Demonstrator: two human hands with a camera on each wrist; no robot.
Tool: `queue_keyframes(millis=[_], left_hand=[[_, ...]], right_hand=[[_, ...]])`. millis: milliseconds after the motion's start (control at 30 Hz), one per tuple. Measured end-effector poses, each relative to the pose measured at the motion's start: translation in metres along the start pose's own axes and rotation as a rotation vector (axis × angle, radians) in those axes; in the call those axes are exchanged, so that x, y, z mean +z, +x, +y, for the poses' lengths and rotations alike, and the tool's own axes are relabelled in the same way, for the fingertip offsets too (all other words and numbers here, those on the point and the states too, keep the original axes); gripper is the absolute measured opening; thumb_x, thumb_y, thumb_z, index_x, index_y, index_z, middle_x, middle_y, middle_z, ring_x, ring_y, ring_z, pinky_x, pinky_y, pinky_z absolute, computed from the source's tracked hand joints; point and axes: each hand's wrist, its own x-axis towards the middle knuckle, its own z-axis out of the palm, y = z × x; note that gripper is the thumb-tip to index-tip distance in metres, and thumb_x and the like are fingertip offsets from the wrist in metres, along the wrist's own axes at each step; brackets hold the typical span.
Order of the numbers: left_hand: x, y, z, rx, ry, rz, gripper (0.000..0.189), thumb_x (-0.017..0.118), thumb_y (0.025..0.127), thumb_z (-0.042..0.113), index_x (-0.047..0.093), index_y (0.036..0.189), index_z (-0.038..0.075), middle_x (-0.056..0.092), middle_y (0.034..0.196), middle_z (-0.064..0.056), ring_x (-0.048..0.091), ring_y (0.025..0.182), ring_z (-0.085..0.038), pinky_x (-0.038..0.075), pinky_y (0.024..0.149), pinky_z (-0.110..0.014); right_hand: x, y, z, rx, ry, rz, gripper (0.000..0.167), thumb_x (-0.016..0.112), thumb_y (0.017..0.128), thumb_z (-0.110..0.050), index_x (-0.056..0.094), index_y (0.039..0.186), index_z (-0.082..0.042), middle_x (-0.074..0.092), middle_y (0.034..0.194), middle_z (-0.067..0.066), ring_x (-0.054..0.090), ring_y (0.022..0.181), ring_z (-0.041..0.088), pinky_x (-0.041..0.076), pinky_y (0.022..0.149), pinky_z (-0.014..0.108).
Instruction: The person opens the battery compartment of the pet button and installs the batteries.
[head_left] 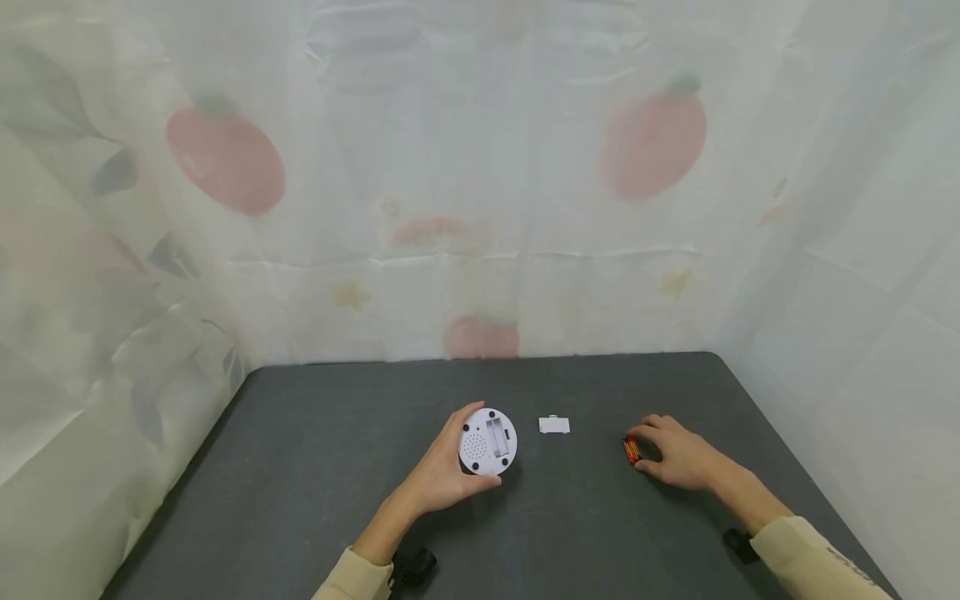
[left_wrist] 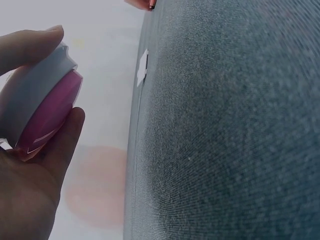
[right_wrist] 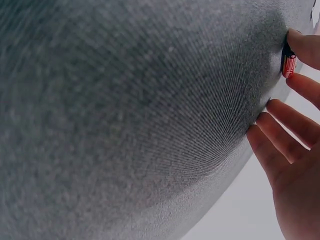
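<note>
My left hand (head_left: 442, 467) grips a round white battery-powered device (head_left: 476, 450) by its edge, thumb on one side and fingers on the other. Its underside faces up, showing dark round feet, a patch of small holes and an open battery compartment with bare slots. In the left wrist view the device (left_wrist: 30, 95) has a grey-white body and a glossy magenta part. Over at the right, my right hand (head_left: 678, 454) pinches red-and-black batteries (head_left: 632, 451) at the tabletop between thumb and index finger. The other fingertips (right_wrist: 265, 120) rest at the table surface.
A small white battery cover (head_left: 554, 425) lies on the dark grey table (head_left: 337, 450) between the hands. Pale sheeting (head_left: 480, 167) printed with fruit hangs behind the table and along both sides. Black straps with small devices (head_left: 415, 567) sit at the wrists.
</note>
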Motion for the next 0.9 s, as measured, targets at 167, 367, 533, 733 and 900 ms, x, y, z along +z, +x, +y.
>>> queue_keyframes(millis=[167,367,533,733,900], left_hand=[[0.000,-0.001,-0.001,0.003,0.011,-0.001,0.107,0.093,0.072,0.028,0.027,0.156,0.037,0.041,0.148,0.005,0.048,0.126,-0.016,0.041,0.102,-0.048],[0.001,-0.001,0.000,-0.001,0.003,0.001,0.107,0.093,0.072,0.025,0.028,0.156,0.036,0.041,0.149,0.004,0.047,0.128,-0.016,0.040,0.103,-0.049],[0.002,-0.001,0.000,-0.002,0.011,-0.001,0.106,0.093,0.072,0.025,0.028,0.156,0.035,0.041,0.150,0.003,0.047,0.128,-0.017,0.040,0.103,-0.050],[0.003,-0.001,0.000,0.000,0.008,-0.007,0.106,0.093,0.073,0.028,0.028,0.156,0.035,0.041,0.149,0.002,0.047,0.128,-0.016,0.040,0.104,-0.049],[0.003,-0.002,0.000,-0.001,-0.001,-0.013,0.105,0.093,0.073,0.029,0.029,0.156,0.035,0.041,0.150,0.003,0.047,0.128,-0.016,0.039,0.104,-0.050]], right_hand=[[0.001,0.000,0.001,0.006,0.002,0.015,0.042,0.079,0.090,-0.028,0.067,0.126,-0.010,0.058,0.129,0.014,0.055,0.119,0.039,0.051,0.085,0.053],[0.001,-0.002,0.001,0.017,0.055,0.048,0.038,0.080,0.089,-0.024,0.067,0.120,-0.007,0.061,0.121,0.011,0.058,0.114,0.037,0.051,0.087,0.053],[0.002,-0.004,-0.002,0.003,0.089,0.088,0.036,0.079,0.090,-0.025,0.068,0.118,-0.005,0.063,0.112,0.005,0.061,0.106,0.030,0.050,0.086,0.051],[0.001,-0.004,-0.010,-0.005,0.161,0.125,0.035,0.079,0.090,-0.025,0.069,0.117,-0.005,0.063,0.108,-0.002,0.062,0.101,0.025,0.052,0.085,0.047],[0.003,-0.002,-0.022,-0.039,0.226,0.156,0.037,0.079,0.090,-0.024,0.068,0.118,-0.002,0.064,0.109,-0.001,0.065,0.102,0.025,0.053,0.086,0.045]])
